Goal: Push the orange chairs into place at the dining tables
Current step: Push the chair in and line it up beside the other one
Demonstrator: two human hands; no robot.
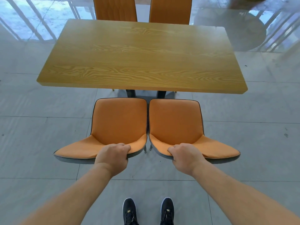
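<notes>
Two orange chairs stand side by side at the near edge of a wooden dining table (141, 59). My left hand (113, 155) grips the top of the left chair's (119, 120) backrest. My right hand (185, 155) grips the top of the right chair's (176, 122) backrest. Both seats lie just outside the table's near edge, their fronts close to it. Across the table, a far-left orange chair (115, 9) and a far-right orange chair (169, 10) stand tucked in with only their backrests showing.
Grey floor tiles (40, 135) surround the table. My two black shoes (148, 211) stand behind the chairs. Glass panels with white bars (32, 18) run along the back left, and more bars show at the back right.
</notes>
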